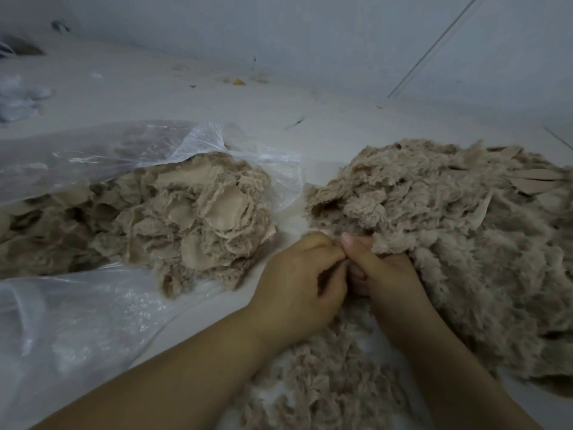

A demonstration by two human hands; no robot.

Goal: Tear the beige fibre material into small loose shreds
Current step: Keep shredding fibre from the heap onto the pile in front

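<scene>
A big heap of beige fibre shreds [459, 231] covers the right side of the pale surface. A second mass of beige fibre pieces [186, 218], some still flat and fabric-like, spills out of a clear plastic bag [93, 156] on the left. My left hand [297, 280] and my right hand [384, 274] meet at the heap's near left edge, knuckles together. Both have fingers curled and pinch a small piece of beige fibre between them; the piece itself is mostly hidden by the fingers. More loose shreds [319, 380] lie below my wrists.
The clear bag's lower flap [77, 330] spreads over the near left. A wall [310, 32] rises at the back, with small scraps [238, 81] along its foot. Crumpled white plastic [18, 97] lies at the far left.
</scene>
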